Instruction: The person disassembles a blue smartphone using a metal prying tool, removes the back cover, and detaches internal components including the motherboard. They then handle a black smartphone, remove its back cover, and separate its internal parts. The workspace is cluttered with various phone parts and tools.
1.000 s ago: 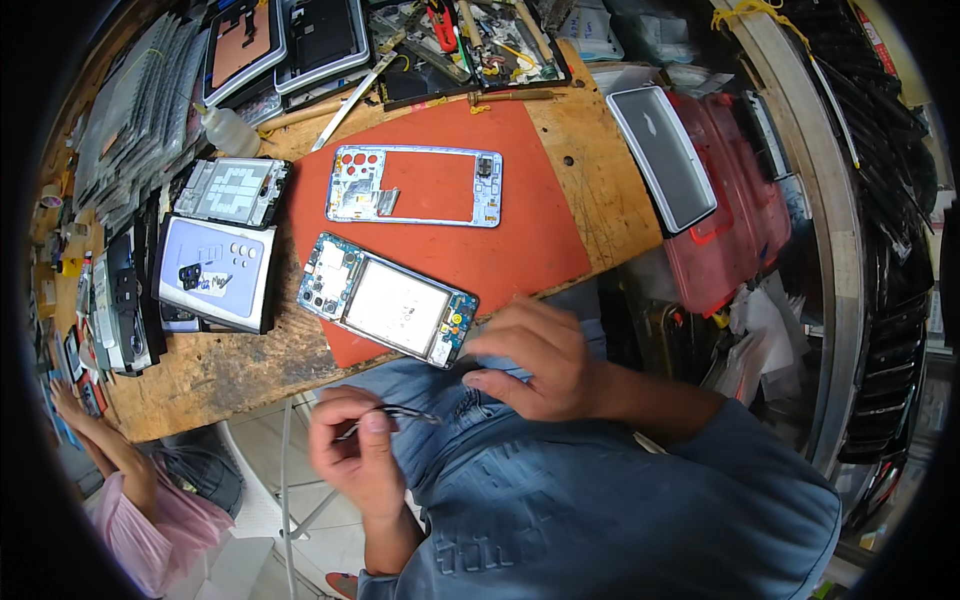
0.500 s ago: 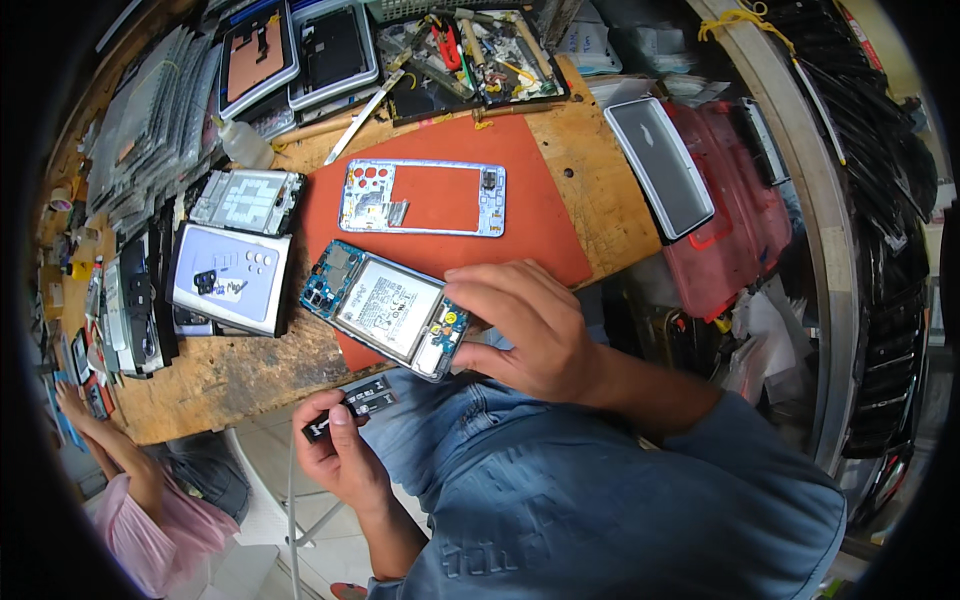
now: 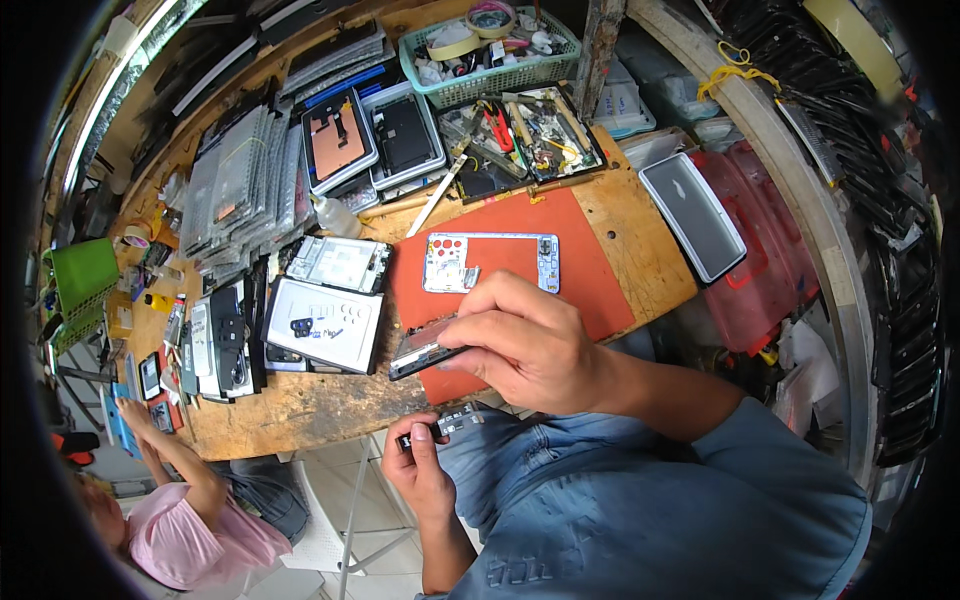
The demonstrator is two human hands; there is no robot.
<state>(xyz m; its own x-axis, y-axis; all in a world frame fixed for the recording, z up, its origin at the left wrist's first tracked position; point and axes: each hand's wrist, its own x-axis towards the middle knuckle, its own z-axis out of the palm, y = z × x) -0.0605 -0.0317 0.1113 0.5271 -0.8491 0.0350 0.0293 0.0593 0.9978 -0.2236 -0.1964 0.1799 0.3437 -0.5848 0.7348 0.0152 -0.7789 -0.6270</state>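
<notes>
My right hand (image 3: 535, 345) pinches an opened phone (image 3: 418, 352) by its end, above the near edge of the bench. The phone is tilted almost edge-on, so most of its inside is hidden. Lower down, my left hand (image 3: 425, 478) grips a small black strip-shaped part (image 3: 455, 424) with white markings, between thumb and fingers. A lavender phone mid-frame (image 3: 547, 270) with a large opening lies on the red mat (image 3: 590, 235), just beyond my right hand.
Left of the mat are a stacked white-lavender back panel (image 3: 325, 340) and a metal phone frame (image 3: 340, 265). Farther back stand a tool tray (image 3: 480, 180), a green basket (image 3: 545, 70) and bubble-wrap sleeves (image 3: 230, 190). A person in pink (image 3: 200, 535) works at the left.
The phone has turned from face-up, with battery and boards showing, to nearly edge-on in my right hand. My left hand keeps the black part. The whole view has shifted.
</notes>
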